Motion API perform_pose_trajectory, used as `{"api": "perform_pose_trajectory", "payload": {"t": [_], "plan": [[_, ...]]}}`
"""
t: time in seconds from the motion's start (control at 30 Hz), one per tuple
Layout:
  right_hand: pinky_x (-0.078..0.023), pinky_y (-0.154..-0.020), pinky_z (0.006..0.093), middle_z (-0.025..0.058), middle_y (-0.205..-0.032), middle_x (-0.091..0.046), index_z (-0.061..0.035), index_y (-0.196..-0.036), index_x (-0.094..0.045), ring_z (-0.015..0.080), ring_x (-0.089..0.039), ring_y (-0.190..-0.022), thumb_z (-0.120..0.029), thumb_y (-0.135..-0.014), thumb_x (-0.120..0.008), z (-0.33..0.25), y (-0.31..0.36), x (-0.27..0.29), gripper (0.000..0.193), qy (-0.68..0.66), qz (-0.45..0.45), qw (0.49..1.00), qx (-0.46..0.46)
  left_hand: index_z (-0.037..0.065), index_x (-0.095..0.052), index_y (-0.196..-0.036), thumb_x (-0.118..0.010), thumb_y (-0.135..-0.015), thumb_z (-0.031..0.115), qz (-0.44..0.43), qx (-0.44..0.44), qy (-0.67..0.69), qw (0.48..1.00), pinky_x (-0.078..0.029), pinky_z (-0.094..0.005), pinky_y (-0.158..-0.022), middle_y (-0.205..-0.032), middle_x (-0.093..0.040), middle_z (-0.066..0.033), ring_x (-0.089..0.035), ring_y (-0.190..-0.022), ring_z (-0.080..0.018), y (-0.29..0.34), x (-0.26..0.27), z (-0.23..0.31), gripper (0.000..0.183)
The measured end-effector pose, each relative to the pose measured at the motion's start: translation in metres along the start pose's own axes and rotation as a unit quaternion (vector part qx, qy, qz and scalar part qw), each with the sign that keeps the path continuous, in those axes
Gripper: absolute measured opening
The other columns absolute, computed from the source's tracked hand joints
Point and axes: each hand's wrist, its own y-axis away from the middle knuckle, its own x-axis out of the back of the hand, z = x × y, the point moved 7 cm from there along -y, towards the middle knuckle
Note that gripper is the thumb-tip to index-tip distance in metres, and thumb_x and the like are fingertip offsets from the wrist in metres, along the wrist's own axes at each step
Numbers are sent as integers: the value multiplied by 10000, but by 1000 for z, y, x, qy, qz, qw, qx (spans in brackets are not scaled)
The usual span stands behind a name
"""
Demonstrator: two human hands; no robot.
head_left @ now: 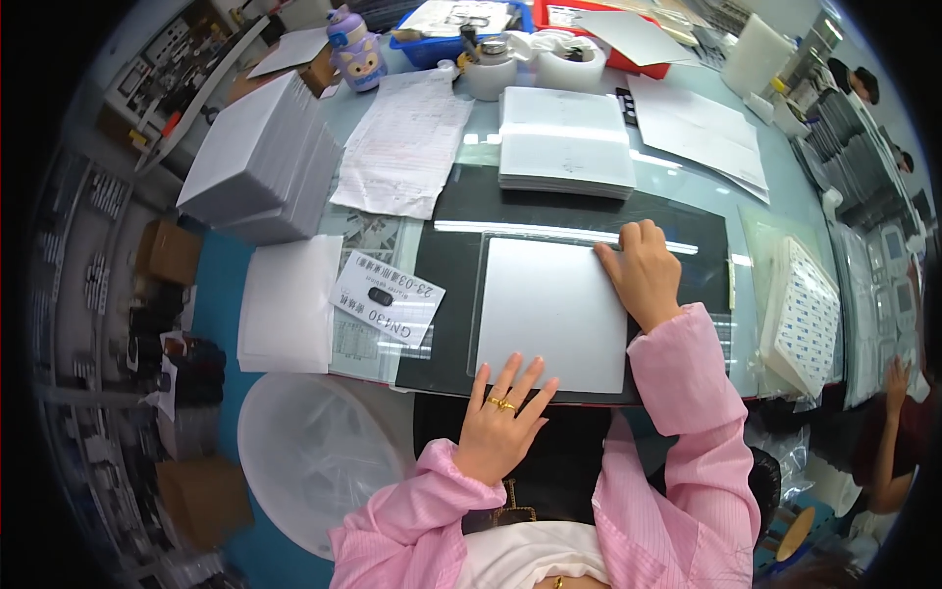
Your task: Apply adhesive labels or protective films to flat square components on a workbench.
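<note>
A flat white sheet (554, 314) lies over a clear-edged plate (478, 339) on the dark work mat (446, 221), close to the table's front edge. My left hand (502, 417) is open, its fingers spread and their tips resting on the sheet's near left part; a gold ring is on one finger. My right hand (643, 275) is at the far right corner, its fingers bent and closed on the sheet's edge. The fingertips' underside there is hidden. Left of the mat lies a printed label card (388, 302) with a small dark oval piece on it.
Left stand a tall stack of pale panels (260, 147) and a pile of white sheets (287, 309). Another panel stack (566, 142) stands behind the mat. A white bin (294, 452) is below the front edge. Packaged sheets (803, 314) lie right. Another person's hand (898, 383) shows far right.
</note>
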Motion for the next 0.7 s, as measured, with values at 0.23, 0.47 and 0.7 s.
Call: {"api": "perform_pose_trajectory", "payload": {"t": [0.23, 0.47, 0.7], "plan": [[-518, -789, 401, 114, -976, -672, -46, -1016, -672, 309, -637, -888, -246, -900, -767, 72, 20, 66, 250, -184, 80, 976, -86, 255, -596, -1441, -814, -807, 226, -19, -17, -35, 999, -245, -622, -1206, -1580, -457, -115, -370, -1491, -363, -2, 0, 7, 670], [-523, -841, 409, 139, -999, -713, -20, -1136, -712, 344, -668, -924, -375, -881, -792, 301, 107, 186, 445, 181, 195, 930, -255, 274, -613, -1427, -843, -762, 212, -21, -25, -55, 998, -216, -656, -1200, -1583, -410, -162, -327, -1493, -416, -3, -3, 14, 706], [-441, -1069, 433, 276, -1340, -599, 119, -1289, -583, 356, -559, -1290, -484, -705, -892, 426, 211, 170, 895, -115, 117, 802, -574, 228, -611, -1416, -836, -773, 173, -37, -27, -46, 998, -166, -671, -1219, -1599, -364, -194, -283, -1507, -443, -6, 0, 21, 684]]}}
